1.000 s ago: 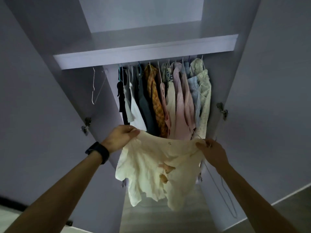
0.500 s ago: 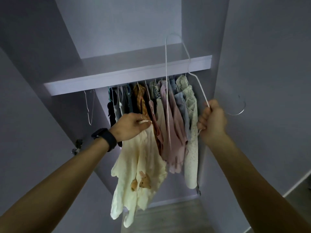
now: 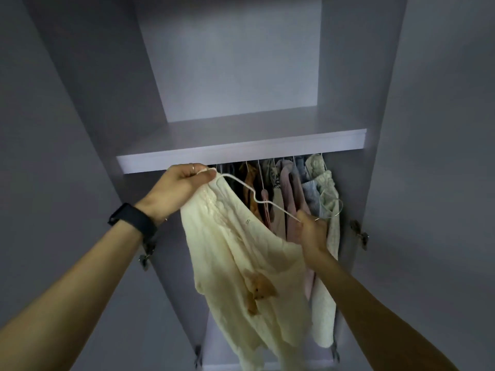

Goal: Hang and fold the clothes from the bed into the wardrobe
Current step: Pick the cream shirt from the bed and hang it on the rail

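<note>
Lowered from overhead, white hanger (image 3: 257,201) now meets cream shirt (image 3: 241,253).
Left hand (image 3: 184,184) pinches collar and hanger tip under the shelf (image 3: 241,152) edge; right hand (image 3: 312,232) grips the wire.

- A pale lilac-grey wardrobe (image 3: 230,62) stood open in dim, bluish light.
- Its thick flat shelf (image 3: 241,153) spanned the full width below an upper recess.
- Small metal hinges (image 3: 360,235) showed on the smooth plain doors (image 3: 442,129) at both sides.

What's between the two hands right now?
Head view: the white wire hanger spans from left hand to right hand; the cream garment hangs below.
</note>
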The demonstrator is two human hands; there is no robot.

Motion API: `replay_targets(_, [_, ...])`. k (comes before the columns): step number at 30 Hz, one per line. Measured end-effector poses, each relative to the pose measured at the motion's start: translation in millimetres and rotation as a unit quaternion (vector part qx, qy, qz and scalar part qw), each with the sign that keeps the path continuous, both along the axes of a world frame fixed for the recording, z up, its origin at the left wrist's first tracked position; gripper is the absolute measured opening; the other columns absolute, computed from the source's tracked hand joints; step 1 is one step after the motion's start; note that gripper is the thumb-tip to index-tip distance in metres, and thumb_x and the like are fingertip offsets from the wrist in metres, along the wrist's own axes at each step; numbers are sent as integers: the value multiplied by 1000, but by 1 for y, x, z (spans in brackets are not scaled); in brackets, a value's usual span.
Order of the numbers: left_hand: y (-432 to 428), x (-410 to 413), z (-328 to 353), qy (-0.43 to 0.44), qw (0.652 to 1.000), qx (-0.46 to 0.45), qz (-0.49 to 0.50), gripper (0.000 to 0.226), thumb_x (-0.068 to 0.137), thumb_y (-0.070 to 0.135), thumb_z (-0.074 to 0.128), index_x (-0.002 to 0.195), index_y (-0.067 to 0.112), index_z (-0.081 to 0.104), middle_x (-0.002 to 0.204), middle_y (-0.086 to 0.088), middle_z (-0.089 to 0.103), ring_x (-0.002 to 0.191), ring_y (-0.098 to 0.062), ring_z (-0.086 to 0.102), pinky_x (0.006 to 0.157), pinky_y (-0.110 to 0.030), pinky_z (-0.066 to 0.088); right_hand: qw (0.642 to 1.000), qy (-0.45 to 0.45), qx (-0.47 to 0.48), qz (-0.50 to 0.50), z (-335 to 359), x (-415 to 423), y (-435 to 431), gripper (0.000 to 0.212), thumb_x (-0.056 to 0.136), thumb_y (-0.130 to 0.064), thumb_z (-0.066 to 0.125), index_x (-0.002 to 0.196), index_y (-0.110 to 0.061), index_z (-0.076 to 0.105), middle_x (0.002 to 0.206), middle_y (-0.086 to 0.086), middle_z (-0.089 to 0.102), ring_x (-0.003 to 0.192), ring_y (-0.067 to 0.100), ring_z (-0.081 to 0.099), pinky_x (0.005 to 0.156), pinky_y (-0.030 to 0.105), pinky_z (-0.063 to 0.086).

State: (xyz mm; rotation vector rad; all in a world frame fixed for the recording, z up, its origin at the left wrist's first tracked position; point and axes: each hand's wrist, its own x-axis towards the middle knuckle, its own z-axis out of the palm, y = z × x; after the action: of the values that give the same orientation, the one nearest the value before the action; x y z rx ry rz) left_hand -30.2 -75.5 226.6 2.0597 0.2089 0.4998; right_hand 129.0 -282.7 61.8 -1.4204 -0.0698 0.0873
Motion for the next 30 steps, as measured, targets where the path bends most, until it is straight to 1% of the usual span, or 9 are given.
replay_targets(2, [17, -8, -2, -12, 998, -12, 60, 24, 97, 31, 63, 92, 9, 73, 90, -11, 74, 78, -18, 68, 78, -32, 55, 996, -70, -56, 26, -10, 4, -4, 28, 67, -32, 55, 42, -27, 42, 42, -13, 34, 41, 4, 33, 51, 26, 31])
replay_targets(7, [31, -9, -35, 50, 953, 277, 113, 19, 98, 40, 57, 88, 29, 69, 79, 20, 67, 75, 5, 61, 68, -4, 38, 950, -253, -171, 70, 24, 7, 4, 40, 67, -49, 52, 43, -19, 43, 38, -7, 28, 39, 7, 30, 43, 19, 25])
replay_targets(11, [29, -1, -51, 34, 948, 299, 103, 20, 98, 40, 57, 95, 28, 72, 97, 8, 72, 88, -14, 65, 84, -32, 51, 877, -318, -316, 172, 68, 9, 20, 47, 73, -52, 50, 50, -11, 46, 40, -3, 36, 45, 15, 44, 58, 33, 39])
replay_targets(14, [28, 2, -58, 60, 941, 313, 114, 29, 97, 55, 52, 92, 34, 72, 92, 12, 70, 84, -13, 65, 79, -36, 53, 857, -343, -322, 211, 89, 6, 29, 48, 74, -49, 51, 49, -8, 44, 39, 1, 32, 42, 15, 40, 58, 33, 39])
replay_targets(18, [27, -2, -70, 84, 975, 180, 94, 43, 90, 73, 46, 80, 39, 71, 73, 19, 67, 76, -6, 64, 78, -29, 52, 863, -383, -288, 159, 108, 5, 38, 42, 67, -52, 46, 46, -16, 41, 36, -6, 28, 36, 9, 32, 42, 15, 29])
replay_targets(24, [30, -11, -80, 15, 998, 46, 32, 16, 90, 39, 71, 80, 28, 79, 91, 11, 76, 90, -3, 70, 84, -21, 51, 859, -355, -327, 170, 92, 7, 37, 46, 65, -56, 46, 47, -14, 40, 38, -6, 28, 39, 10, 30, 50, 21, 28])
replay_targets(26, [30, -10, -76, -28, 999, -13, 39, 18, 91, 37, 70, 80, 26, 80, 87, 7, 77, 85, -4, 72, 80, -20, 52, 846, -347, -348, 207, 89, 3, 38, 49, 66, -53, 50, 50, -7, 42, 40, -2, 31, 41, 13, 35, 51, 30, 43])
replay_targets(28, [32, -9, -72, -28, 998, -37, 32, 18, 90, 40, 70, 85, 26, 80, 88, 5, 78, 86, -6, 73, 80, -22, 52, 826, -343, -386, 225, 89, -2, 40, 48, 73, -45, 55, 53, -3, 46, 46, 9, 45, 50, 26, 50, 81, 49, 49])
replay_targets(30, [34, -9, -74, 13, 999, -32, -8, 24, 87, 50, 67, 96, 30, 77, 97, 9, 77, 94, -5, 71, 87, -23, 51, 844, -340, -357, 213, 90, -2, 40, 46, 75, -42, 55, 49, -6, 45, 47, 10, 50, 43, 20, 42, 66, 38, 48])
